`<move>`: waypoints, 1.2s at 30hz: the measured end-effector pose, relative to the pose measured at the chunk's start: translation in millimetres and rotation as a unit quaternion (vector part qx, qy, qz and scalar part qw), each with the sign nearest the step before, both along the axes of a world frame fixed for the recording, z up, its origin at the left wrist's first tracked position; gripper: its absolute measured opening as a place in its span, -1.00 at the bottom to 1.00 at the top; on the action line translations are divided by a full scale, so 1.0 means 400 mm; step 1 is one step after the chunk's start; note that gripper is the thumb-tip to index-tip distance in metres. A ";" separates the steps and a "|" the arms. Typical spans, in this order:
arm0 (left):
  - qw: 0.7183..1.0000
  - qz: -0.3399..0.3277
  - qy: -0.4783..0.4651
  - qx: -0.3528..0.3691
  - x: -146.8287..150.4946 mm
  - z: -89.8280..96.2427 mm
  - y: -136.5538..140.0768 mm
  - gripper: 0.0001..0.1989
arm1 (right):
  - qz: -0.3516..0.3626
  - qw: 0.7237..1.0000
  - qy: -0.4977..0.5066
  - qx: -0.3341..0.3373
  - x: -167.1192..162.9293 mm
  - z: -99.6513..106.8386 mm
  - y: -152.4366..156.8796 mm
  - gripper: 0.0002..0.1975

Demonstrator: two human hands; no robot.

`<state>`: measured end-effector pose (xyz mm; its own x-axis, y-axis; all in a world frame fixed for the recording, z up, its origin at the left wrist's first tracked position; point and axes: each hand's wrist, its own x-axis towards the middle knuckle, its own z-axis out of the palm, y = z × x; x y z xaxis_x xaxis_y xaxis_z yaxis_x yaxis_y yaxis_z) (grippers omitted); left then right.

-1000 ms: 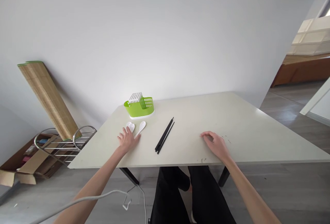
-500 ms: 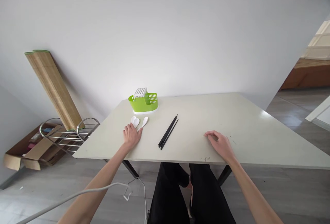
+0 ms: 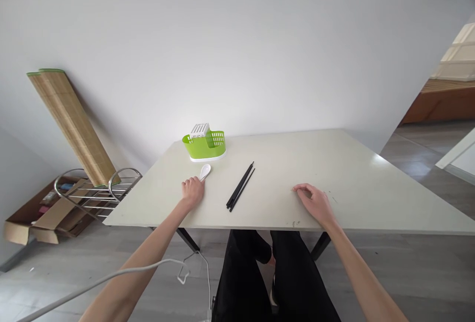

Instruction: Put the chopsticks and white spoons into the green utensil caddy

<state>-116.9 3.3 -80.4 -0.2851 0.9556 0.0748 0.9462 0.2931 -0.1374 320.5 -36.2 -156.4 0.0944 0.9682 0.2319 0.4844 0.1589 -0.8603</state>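
Note:
My left hand (image 3: 193,192) is closed around the handles of white spoons, low over the left part of the table. The bowl of a white spoon (image 3: 205,170) sticks out past my fingers; the bowls lie stacked together, so I cannot tell how many there are. To the right of this hand lie several black chopsticks (image 3: 241,186), slanting side by side. My right hand (image 3: 313,203) rests on the tabletop with loosely bent fingers, the thumb a little apart, holding nothing that I can see.
Against the wall stands a green utensil basket (image 3: 206,150) with a white slotted part and white base. The pale table (image 3: 356,183) has worn marks near its front edge. Left of it are a metal rack (image 3: 94,196), a rolled bamboo mat (image 3: 76,129) and a cardboard box (image 3: 48,220). A grey cable (image 3: 122,275) crosses below.
The white spoons, whose bowls were spread apart, are now gathered in my left hand with their bowls together. Its fingers have closed. My right hand has stayed in place. The view has shifted slightly.

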 end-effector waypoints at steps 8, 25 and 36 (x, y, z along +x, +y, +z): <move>0.999 -0.031 -0.034 -0.024 0.062 0.027 0.001 -0.55 | 0.004 1.000 0.014 0.001 0.003 0.002 0.003 -0.69; 0.967 -0.240 -0.064 -0.062 0.514 0.013 -0.031 -0.64 | 0.003 0.999 0.020 0.027 0.000 0.000 0.013 -0.73; 0.960 -0.273 -0.025 -0.051 0.572 -0.034 -0.040 -0.62 | 0.002 0.999 0.019 0.027 0.003 -0.009 0.025 -0.75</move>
